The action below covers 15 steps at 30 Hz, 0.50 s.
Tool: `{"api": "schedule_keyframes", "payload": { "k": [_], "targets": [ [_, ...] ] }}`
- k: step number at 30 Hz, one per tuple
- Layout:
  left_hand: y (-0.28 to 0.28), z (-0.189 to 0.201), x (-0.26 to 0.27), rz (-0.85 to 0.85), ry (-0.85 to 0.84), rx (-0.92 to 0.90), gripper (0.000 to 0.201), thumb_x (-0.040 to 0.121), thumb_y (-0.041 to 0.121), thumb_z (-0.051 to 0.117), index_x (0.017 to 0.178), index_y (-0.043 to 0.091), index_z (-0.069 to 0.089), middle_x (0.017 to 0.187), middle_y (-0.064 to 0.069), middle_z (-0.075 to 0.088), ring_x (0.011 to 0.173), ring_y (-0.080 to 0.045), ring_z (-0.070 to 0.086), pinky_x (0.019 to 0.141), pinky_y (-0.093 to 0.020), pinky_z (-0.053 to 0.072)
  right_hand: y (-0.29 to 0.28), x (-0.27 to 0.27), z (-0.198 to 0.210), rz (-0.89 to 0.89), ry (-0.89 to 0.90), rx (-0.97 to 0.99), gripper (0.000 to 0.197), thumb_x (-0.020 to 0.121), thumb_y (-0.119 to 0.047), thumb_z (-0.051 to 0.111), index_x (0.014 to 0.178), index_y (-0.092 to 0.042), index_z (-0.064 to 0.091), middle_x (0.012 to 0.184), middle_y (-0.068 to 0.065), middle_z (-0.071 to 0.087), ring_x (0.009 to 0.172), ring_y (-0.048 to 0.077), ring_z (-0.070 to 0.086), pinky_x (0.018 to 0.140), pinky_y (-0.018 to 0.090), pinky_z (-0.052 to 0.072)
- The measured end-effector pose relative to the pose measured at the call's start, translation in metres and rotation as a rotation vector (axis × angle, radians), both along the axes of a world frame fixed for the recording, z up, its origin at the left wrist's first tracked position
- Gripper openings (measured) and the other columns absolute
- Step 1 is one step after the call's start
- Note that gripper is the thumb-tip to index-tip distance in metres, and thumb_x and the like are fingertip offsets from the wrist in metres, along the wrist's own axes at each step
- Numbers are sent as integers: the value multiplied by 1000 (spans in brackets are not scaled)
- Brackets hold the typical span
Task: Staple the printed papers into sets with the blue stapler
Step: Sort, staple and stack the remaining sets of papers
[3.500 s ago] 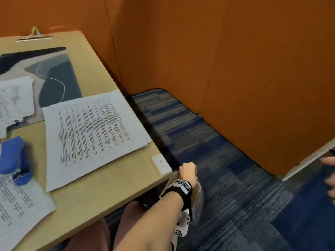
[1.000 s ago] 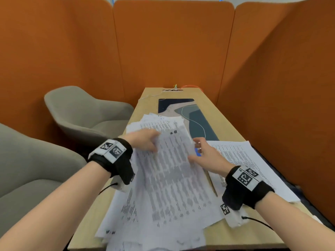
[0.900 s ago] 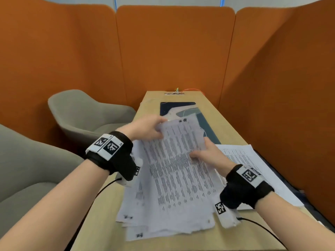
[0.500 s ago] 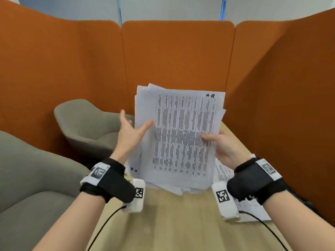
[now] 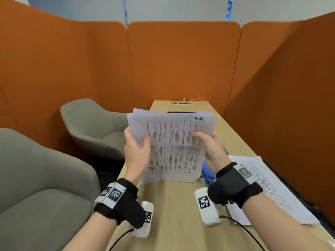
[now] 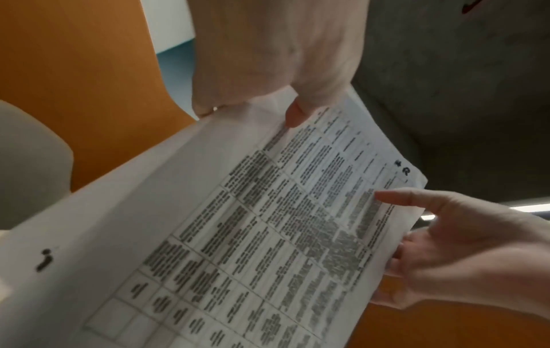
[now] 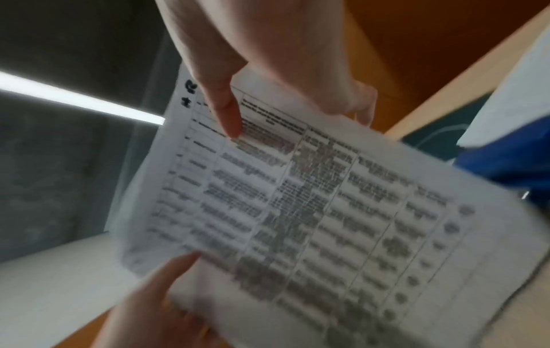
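I hold a stack of printed papers [image 5: 174, 149] upright, its bottom edge standing on the wooden table [image 5: 174, 214]. My left hand [image 5: 136, 151] grips the stack's left edge with the thumb on the front sheet. My right hand [image 5: 211, 147] grips the right edge, thumb across the print. The wrist views show the same papers [image 6: 268, 223] [image 7: 312, 212] pinched from both sides by the left hand [image 6: 276, 70] and right hand [image 7: 253, 77]. The blue stapler [image 5: 207, 173] lies on the table just behind the stack's lower right corner, mostly hidden; a blue part of the stapler [image 7: 512, 164] shows in the right wrist view.
A second pile of printed sheets [image 5: 268, 187] lies flat at the table's right edge. Two grey armchairs [image 5: 94, 127] stand to the left. Orange partition walls [image 5: 181, 66] enclose the table on three sides. A dark desk mat [image 5: 184, 112] lies behind the held stack.
Both hands gathered the loose papers off the table and raised them upright. Since half a second ago the stack has come down so its bottom edge meets the tabletop, and my left hand now grips it.
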<state>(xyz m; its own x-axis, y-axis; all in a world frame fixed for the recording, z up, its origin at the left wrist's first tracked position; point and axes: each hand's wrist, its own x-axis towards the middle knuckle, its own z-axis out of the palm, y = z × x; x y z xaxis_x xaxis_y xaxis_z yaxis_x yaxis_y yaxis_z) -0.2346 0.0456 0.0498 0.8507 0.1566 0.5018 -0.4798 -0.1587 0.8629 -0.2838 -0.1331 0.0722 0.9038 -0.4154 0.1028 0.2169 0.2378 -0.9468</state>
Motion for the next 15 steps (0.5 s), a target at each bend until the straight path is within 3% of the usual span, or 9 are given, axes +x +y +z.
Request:
{"api": "schedule_keyframes", "payload": {
  "k": [2, 5, 9, 10, 12, 15],
  "targets": [
    [-2, 4, 3, -6, 4, -13, 36, 92, 15, 56, 117, 28, 35, 106, 11, 56, 105, -16, 58, 92, -36, 48, 7, 3, 4, -14, 3, 28, 45, 80, -12, 67, 123, -9, 53, 112, 11, 69, 102, 28, 67, 90, 48, 53],
    [-2, 7, 9, 18, -8, -10, 27, 92, 15, 54, 112, 25, 38, 109, 6, 59, 106, -18, 58, 94, -41, 48, 10, 4, 11, 2, -1, -15, 23, 94, -9, 54, 117, -10, 60, 98, 5, 72, 87, 18, 70, 79, 38, 57],
    [-9, 9, 5, 16, -83, 5, 25, 96, 12, 47, 115, 21, 34, 122, -3, 54, 114, -21, 52, 97, -40, 44, 13, 6, 15, 35, -48, -10, 16, 97, -13, 52, 106, -14, 64, 109, 8, 71, 104, 25, 67, 95, 47, 51],
    [-11, 9, 2, 21, -97, 5, 29, 96, 10, 46, 120, 18, 32, 126, -5, 50, 117, -19, 49, 99, -39, 43, 16, 8, 14, 27, -57, -13, 19, 94, -17, 55, 112, -14, 62, 115, 8, 69, 109, 26, 65, 97, 48, 49],
    [-12, 8, -2, 29, -107, 32, 45, 95, 8, 47, 134, 16, 25, 136, -5, 40, 121, -13, 43, 101, -31, 38, 18, 9, 12, 1, -56, -42, 48, 87, -25, 62, 130, -14, 48, 123, 7, 64, 116, 25, 60, 99, 50, 47],
    [-6, 7, -2, 50, -130, 85, 69, 92, 10, 54, 147, 19, 12, 151, -4, 22, 134, -13, 31, 107, -25, 28, 13, 11, 8, -71, -72, -140, 45, 91, -16, 56, 131, -13, 35, 111, 2, 61, 106, 23, 62, 91, 43, 52]
  ]
}}
